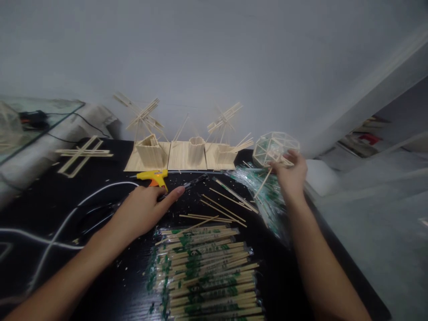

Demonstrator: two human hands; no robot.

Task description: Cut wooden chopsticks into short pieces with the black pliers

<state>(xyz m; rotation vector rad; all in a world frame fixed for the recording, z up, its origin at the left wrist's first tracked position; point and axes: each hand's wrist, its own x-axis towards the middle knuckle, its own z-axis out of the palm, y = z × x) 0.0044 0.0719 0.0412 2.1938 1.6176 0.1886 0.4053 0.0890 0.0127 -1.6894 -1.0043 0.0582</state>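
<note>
My left hand (pixel 149 205) is closed around a slim dark tool (pixel 195 182), its thumb resting along it; the exact kind is unclear. Just beyond those fingers lies a yellow glue gun (pixel 154 174) with an orange trigger. At the right, my right hand (pixel 290 171) pinches a thin wooden stick (pixel 262 183) that slants down to the left. Behind that hand sits a faceted openwork ball of sticks (pixel 276 143), partly covered by the fingers. Several loose sticks (pixel 224 209) lie between my hands.
Wrapped chopsticks (pixel 207 272) lie in rows at the front. Crumpled plastic wrappers (pixel 267 205) sit below my right hand. Along the wall stand stick models on wooden boards (pixel 180 162). A stick cross (pixel 83 156) and a white cable (pixel 67 223) lie left.
</note>
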